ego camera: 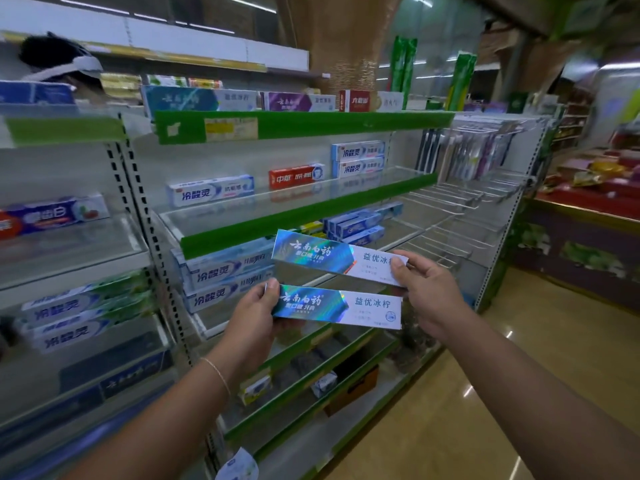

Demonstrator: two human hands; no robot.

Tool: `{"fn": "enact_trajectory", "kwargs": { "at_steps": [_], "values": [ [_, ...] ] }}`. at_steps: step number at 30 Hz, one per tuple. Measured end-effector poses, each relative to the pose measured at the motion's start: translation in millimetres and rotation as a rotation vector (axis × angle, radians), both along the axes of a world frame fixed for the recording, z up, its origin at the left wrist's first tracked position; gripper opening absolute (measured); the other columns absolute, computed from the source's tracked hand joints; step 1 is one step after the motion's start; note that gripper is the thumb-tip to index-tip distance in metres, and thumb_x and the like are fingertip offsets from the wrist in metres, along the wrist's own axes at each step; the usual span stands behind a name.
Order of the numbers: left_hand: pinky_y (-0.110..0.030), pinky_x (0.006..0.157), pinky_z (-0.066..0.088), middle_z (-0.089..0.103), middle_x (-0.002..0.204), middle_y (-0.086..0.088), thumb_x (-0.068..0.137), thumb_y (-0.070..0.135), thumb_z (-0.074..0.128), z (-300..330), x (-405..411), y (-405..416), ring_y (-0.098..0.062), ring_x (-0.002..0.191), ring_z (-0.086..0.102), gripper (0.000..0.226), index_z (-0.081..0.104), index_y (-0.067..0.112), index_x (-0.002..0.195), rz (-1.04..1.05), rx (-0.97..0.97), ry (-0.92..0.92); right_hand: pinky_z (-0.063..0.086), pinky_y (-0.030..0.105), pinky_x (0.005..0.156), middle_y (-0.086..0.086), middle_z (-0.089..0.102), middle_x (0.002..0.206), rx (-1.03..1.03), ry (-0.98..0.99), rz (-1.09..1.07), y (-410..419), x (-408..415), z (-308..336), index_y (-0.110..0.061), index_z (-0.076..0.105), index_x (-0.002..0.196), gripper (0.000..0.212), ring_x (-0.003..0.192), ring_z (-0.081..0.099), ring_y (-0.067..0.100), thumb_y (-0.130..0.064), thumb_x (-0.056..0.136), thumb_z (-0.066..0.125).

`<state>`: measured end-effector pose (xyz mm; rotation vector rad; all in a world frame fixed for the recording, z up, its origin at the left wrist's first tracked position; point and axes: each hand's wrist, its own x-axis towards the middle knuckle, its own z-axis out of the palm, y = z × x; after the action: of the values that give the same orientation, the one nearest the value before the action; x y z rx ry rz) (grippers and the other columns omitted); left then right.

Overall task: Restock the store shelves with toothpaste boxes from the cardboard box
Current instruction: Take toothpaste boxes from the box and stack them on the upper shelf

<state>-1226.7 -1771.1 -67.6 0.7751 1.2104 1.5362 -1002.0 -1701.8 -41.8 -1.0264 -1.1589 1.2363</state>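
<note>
Left hand (254,306), right hand (424,289) each grip 1 glossy holographic carton (337,306).

Right thumb (398,271) hides the upper box's (311,254) last character

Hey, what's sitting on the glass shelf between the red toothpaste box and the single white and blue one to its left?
Nothing: in the head view, the glass shelf is bare between the red box and the white-and-blue box.

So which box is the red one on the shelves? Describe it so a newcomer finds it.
Start at the middle shelf bay with green price strips. On its second glass shelf down, the red toothpaste box lies lengthwise between white-and-blue boxes. It is the only red box on that shelf.
</note>
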Motion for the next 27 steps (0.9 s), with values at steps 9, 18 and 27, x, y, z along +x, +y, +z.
{"fn": "enact_trajectory", "kwargs": {
  "at_steps": [9, 18, 27],
  "values": [
    [-0.036, 0.069, 0.061, 0.075, 0.079, -0.006, 0.104, 0.028, 0.041, 0, -4, 24, -0.021, 0.072, 0.072, 0.03, 0.058, 0.003, 0.107, 0.009, 0.001, 0.006, 0.059, 0.035, 0.069, 0.003, 0.073, 0.098, -0.02, 0.006, 0.03, 33, -7, -8, -0.015, 0.067, 0.112, 0.017, 0.083, 0.067, 0.017, -0.016, 0.096, 0.062],
    [-0.046, 0.084, 0.058, 0.071, 0.1, -0.014, 0.104, 0.026, 0.041, 28, 1, 19, -0.024, 0.083, 0.072, 0.029, 0.058, 0.004, 0.11, 0.155, 0.056, 0.028, 0.059, 0.026, 0.061, 0.005, 0.073, 0.102, -0.001, 0.038, 0.16, 61, -11, 8, -0.013, 0.066, 0.113, 0.018, 0.081, 0.069, 0.016, -0.014, 0.095, 0.062],
    [-0.051, 0.087, 0.055, 0.071, 0.099, -0.014, 0.104, 0.024, 0.042, 47, 34, -1, -0.025, 0.081, 0.072, 0.027, 0.058, 0.003, 0.107, 0.316, 0.115, 0.077, 0.057, 0.033, 0.07, 0.007, 0.074, 0.106, 0.056, 0.014, 0.332, 74, 4, 27, -0.011, 0.065, 0.122, 0.028, 0.091, 0.069, 0.021, -0.016, 0.094, 0.063]
  ]
}}
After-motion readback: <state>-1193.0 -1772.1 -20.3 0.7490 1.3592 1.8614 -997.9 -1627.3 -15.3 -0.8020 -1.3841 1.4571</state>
